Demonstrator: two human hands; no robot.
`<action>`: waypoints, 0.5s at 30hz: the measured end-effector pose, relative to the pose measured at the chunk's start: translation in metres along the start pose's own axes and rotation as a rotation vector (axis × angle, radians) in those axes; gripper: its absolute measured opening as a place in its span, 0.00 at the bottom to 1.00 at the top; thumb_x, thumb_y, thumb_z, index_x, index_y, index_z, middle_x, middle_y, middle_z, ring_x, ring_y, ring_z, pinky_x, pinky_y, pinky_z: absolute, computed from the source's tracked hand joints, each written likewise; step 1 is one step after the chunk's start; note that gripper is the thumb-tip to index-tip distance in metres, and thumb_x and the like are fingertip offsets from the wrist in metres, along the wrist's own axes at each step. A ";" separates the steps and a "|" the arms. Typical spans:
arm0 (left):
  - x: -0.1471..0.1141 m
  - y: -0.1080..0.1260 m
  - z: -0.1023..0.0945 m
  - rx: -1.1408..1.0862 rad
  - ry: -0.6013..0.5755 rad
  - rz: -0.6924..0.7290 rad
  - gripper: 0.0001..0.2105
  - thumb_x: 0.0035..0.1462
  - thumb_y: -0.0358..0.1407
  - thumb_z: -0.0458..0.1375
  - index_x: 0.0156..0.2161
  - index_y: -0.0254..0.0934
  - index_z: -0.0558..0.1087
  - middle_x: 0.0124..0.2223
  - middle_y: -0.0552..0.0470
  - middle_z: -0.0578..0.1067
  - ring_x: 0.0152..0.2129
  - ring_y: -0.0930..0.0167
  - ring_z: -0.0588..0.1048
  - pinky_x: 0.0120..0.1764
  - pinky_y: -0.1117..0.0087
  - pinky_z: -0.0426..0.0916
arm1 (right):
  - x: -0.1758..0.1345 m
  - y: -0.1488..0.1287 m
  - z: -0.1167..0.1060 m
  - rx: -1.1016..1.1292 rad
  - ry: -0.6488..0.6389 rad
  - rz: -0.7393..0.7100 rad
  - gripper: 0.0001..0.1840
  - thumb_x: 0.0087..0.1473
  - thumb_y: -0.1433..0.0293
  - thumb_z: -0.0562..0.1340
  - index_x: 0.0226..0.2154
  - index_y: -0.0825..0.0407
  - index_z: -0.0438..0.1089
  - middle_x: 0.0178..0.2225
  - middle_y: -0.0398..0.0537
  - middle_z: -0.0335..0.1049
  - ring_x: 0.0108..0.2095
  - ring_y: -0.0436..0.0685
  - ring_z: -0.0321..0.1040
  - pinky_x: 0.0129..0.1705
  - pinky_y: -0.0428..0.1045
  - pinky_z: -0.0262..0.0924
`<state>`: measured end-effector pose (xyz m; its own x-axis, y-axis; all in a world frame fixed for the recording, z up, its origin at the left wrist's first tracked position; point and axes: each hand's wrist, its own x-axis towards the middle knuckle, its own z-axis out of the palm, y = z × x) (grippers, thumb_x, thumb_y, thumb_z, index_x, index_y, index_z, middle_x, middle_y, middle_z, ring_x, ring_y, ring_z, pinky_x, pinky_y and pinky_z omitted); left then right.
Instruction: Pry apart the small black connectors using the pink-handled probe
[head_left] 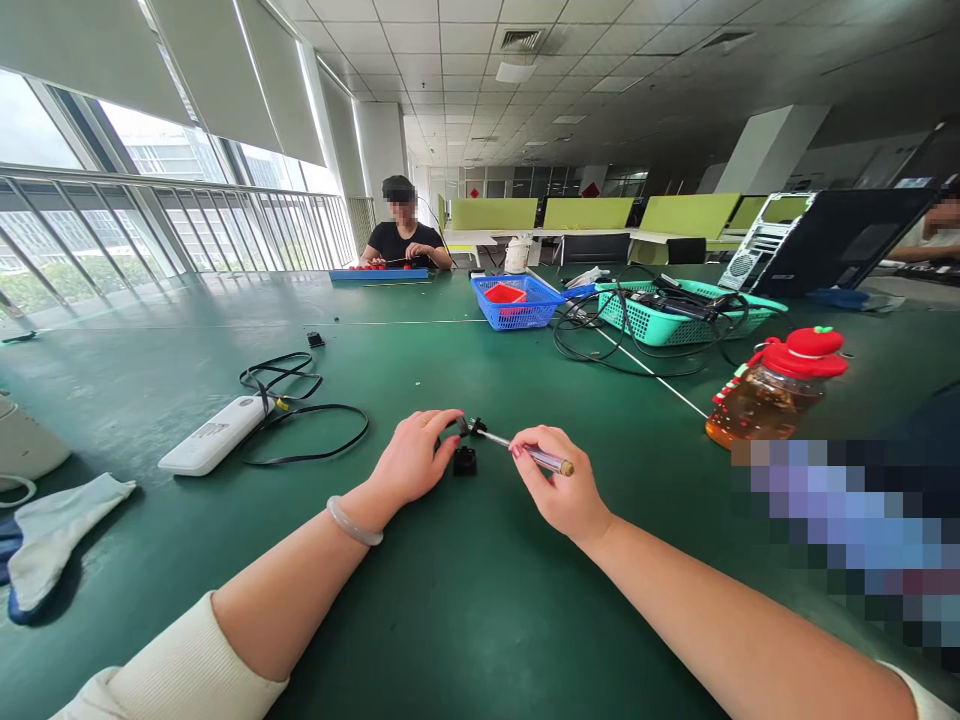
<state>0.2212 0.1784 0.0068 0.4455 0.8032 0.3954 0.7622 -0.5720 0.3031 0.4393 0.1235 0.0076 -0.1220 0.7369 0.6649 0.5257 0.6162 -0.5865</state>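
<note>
Between the hands, over the smooth green table (pixel 480 590), sits a small, irregular black part (pixel 477 427), near a squarish black block (pixel 465 462). The left hand (pixel 415 455), nearly closed, pinches the part; the right hand (pixel 559 480) curls round a slim, glossy tool (pixel 546 459). Its thin shaft, pushed askew, could slip and jab the left fingertips. Farther left lies a smooth white bar (pixel 214 437).

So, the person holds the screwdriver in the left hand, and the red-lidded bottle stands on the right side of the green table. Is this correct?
Not quite: the head view shows the screwdriver in the right hand, not the left hand. The red-lidded bottle does stand on the right side of the green table.
</note>
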 end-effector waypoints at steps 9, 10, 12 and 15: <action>-0.004 -0.001 0.002 0.238 -0.068 -0.183 0.15 0.60 0.40 0.50 0.46 0.47 0.78 0.43 0.47 0.77 0.41 0.60 0.74 0.49 0.52 0.61 | 0.004 0.027 0.010 0.057 -0.058 0.291 0.09 0.56 0.63 0.57 0.38 0.47 0.70 0.38 0.48 0.71 0.35 0.57 0.69 0.36 0.52 0.64; -0.004 0.000 0.002 0.233 -0.067 -0.191 0.14 0.59 0.40 0.51 0.44 0.46 0.79 0.42 0.47 0.77 0.40 0.60 0.74 0.50 0.51 0.61 | 0.004 0.029 0.010 0.063 -0.067 0.308 0.10 0.56 0.62 0.57 0.38 0.47 0.70 0.39 0.48 0.71 0.35 0.57 0.69 0.36 0.52 0.64; -0.004 0.002 0.000 0.223 -0.050 -0.220 0.14 0.59 0.40 0.51 0.39 0.45 0.80 0.43 0.47 0.77 0.41 0.59 0.73 0.50 0.50 0.61 | 0.004 0.030 0.010 0.069 -0.084 0.320 0.11 0.56 0.61 0.57 0.38 0.48 0.70 0.39 0.48 0.72 0.35 0.57 0.70 0.36 0.52 0.65; -0.003 0.004 -0.001 0.155 -0.026 -0.209 0.17 0.62 0.39 0.46 0.39 0.44 0.79 0.49 0.48 0.75 0.46 0.59 0.71 0.51 0.51 0.61 | 0.004 0.031 0.011 0.057 -0.109 0.320 0.11 0.55 0.62 0.57 0.38 0.47 0.71 0.40 0.48 0.72 0.37 0.57 0.70 0.39 0.53 0.65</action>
<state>0.2232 0.1736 0.0076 0.2814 0.9062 0.3157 0.9007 -0.3629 0.2389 0.4453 0.1485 -0.0126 -0.0494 0.9188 0.3917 0.5043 0.3615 -0.7843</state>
